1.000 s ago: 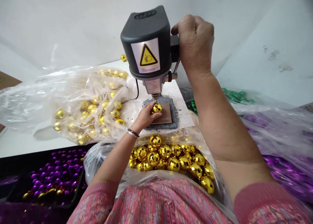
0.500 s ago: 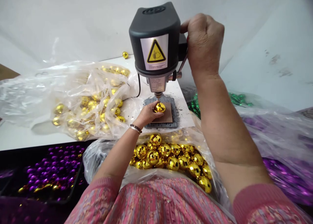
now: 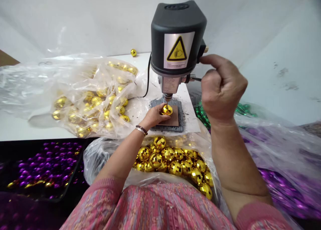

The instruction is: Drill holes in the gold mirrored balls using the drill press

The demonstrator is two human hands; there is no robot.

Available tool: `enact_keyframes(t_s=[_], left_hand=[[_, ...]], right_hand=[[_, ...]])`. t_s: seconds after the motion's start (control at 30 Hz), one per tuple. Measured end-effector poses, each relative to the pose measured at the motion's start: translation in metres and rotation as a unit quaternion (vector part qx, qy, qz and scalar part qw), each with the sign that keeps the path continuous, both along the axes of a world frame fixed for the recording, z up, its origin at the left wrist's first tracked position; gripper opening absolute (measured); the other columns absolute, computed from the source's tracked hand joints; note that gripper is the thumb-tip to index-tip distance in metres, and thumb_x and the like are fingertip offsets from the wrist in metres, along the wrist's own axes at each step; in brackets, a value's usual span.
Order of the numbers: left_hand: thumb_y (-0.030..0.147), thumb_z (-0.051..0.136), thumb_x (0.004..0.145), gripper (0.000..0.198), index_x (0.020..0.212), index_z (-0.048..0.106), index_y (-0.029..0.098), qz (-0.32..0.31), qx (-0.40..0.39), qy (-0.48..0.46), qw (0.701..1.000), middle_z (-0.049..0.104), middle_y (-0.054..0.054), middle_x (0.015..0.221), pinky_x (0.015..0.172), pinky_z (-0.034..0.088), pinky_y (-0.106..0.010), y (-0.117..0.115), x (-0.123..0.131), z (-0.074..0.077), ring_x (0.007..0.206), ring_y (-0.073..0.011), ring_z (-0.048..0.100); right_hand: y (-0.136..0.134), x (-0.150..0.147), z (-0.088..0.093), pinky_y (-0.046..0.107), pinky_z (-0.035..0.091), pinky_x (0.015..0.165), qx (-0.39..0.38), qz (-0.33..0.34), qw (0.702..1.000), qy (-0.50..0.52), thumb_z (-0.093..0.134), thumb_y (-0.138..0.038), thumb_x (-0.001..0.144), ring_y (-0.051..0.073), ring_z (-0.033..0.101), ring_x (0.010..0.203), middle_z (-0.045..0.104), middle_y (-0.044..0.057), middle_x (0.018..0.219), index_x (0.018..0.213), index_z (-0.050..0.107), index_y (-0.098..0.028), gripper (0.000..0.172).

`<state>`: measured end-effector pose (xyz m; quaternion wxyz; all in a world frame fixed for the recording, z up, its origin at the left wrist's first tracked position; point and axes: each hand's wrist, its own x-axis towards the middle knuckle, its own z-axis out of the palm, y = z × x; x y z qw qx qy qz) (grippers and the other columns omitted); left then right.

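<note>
A small bench drill (image 3: 178,32) with a black head and a yellow warning label stands over a grey rubber mat (image 3: 165,128) topped by a brown pad (image 3: 173,120). My left hand (image 3: 155,117) is shut on a gold mirror ball (image 3: 167,110), pressing it to the pad beneath the drill's chuck (image 3: 168,96). My right hand (image 3: 222,88) is a closed fist at the right of the drill, around the end of the thin dark feed lever (image 3: 197,79). The tip of the bit is hidden by the ball.
A clear plastic bag (image 3: 92,99) of gold balls lies on the white table at left, and an open bag (image 3: 173,163) of gold mirror balls sits against my lap. Purple balls fill a black tray (image 3: 45,166) at lower left. Green and purple balls in plastic lie at right.
My right hand has dropped lower and the lever now points sideways toward it. The chuck sits closer to the ball, which my left hand still holds. The whole view has shifted slightly.
</note>
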<state>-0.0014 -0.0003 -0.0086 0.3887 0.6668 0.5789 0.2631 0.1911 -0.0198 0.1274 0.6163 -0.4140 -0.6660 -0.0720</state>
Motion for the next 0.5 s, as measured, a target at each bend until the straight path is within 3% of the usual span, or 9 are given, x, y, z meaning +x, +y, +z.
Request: enact_keyframes(t_s=[0.2, 0.5], left_hand=[[0.028, 0.083, 0.07, 0.078, 0.143, 0.061, 0.016, 0.003, 0.004, -0.012, 1.0, 0.076, -0.008, 0.119, 0.1, 0.055, -0.037, -0.001, 0.001, -0.001, 0.105, -0.026, 0.07], [0.026, 0.084, 0.068, 0.074, 0.138, 0.065, 0.016, 0.0, 0.023, -0.056, 0.998, 0.077, -0.008, 0.112, 0.092, 0.056, -0.035, -0.001, 0.001, -0.007, 0.097, -0.0238, 0.07]], right_hand=[[-0.01, 0.002, -0.039, 0.028, 0.048, 0.073, 0.09, -0.083, 0.988, -0.089, 0.039, -0.019, 0.094, 0.012, 0.057, 0.075, 0.071, 0.003, 0.09, 0.116, 0.07, -0.021, 0.038], [-0.008, 0.001, -0.054, 0.026, 0.047, 0.073, 0.122, -0.105, 0.982, -0.094, 0.037, -0.019, 0.096, 0.012, 0.055, 0.073, 0.064, 0.003, 0.08, 0.114, 0.069, -0.019, 0.036]])
